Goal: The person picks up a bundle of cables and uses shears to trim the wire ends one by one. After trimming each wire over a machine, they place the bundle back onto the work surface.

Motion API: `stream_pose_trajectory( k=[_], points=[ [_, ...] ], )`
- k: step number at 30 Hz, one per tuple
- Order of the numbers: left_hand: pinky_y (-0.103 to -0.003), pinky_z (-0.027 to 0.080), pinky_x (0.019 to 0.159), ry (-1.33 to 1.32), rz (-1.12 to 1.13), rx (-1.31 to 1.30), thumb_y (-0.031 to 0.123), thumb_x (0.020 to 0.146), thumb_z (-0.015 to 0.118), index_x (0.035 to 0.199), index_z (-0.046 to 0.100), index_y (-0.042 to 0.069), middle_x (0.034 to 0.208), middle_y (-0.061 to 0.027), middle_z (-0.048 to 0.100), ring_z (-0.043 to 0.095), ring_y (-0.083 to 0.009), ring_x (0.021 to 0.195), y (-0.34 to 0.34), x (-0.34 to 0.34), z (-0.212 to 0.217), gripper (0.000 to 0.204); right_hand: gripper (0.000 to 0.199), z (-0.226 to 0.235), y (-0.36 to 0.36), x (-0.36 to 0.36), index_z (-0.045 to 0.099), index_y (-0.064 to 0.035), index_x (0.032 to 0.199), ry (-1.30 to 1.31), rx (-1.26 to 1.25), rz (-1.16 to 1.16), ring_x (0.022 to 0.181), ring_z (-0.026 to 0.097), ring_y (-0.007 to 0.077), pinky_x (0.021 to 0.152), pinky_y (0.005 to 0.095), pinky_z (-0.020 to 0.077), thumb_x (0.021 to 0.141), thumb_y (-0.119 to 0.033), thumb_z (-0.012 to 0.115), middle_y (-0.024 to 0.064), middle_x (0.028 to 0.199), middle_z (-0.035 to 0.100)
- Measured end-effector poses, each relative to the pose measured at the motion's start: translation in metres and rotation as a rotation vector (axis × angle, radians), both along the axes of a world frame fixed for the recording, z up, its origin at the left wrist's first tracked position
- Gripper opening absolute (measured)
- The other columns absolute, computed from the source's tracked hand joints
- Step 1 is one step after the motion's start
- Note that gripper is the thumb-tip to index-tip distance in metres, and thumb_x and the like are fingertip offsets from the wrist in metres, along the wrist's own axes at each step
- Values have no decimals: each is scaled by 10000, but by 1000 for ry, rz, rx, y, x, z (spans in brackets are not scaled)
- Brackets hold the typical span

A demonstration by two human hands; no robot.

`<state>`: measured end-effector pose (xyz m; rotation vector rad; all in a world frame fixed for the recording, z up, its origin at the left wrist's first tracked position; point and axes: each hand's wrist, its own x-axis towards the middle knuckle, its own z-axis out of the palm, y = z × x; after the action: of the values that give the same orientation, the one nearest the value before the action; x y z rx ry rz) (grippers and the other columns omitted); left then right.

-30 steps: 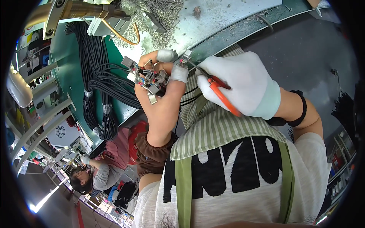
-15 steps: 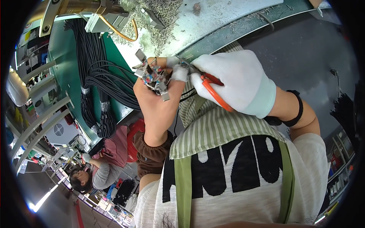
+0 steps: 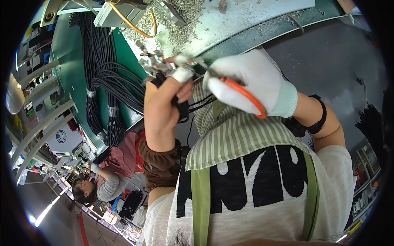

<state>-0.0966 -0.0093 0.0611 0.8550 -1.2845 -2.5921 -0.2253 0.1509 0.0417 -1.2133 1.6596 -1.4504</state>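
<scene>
A person looks down at their own two hands, raised above a striped green apron (image 3: pixel 242 135). The bare left hand (image 3: pixel 164 102) has its fingers closed around a bundle of black wires (image 3: pixel 180 108), whose metal ends (image 3: pixel 154 63) stick up above the thumb; one fingertip is wrapped in white tape. The right hand (image 3: pixel 250 84), in a white glove, is clamped on a pair of cutters with orange handles (image 3: pixel 242 92), whose tip meets the wire ends just beside the left thumb. The ends themselves are blurred, so their exact shape is hard to tell.

Behind the hands runs a green workbench (image 3: pixel 69 61), with a pale sheet (image 3: pixel 246 18) on it strewn with small metal clippings (image 3: pixel 180 24). Thick hanks of black cable (image 3: pixel 102 94) lie banded together across the bench's left part. To the right is dark grey floor (image 3: pixel 336 61). At lower left, another worker (image 3: pixel 98 184) sits bent over, well apart, in a long workshop with shelves and strip lights.
</scene>
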Motion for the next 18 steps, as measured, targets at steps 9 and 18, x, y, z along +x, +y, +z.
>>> stream_pose_trajectory(
  k=[9,18],
  points=[
    [-222,332,514,22,27,-102,91,871,621,1006,514,20,804,-27,507,397,-93,595,-41,-33,-9,186,175,28,-25,-49,626,-3,898,-160,243,-172,515,511,97,497,282,397,873,-171,584,48,563,524],
    [-248,382,489,44,-129,-317,189,851,689,967,522,2,677,-40,506,468,-117,552,-56,-51,-1,277,247,5,-63,-83,581,-7,712,-35,-56,23,428,535,136,389,277,396,884,-179,621,61,540,545]
  ],
)
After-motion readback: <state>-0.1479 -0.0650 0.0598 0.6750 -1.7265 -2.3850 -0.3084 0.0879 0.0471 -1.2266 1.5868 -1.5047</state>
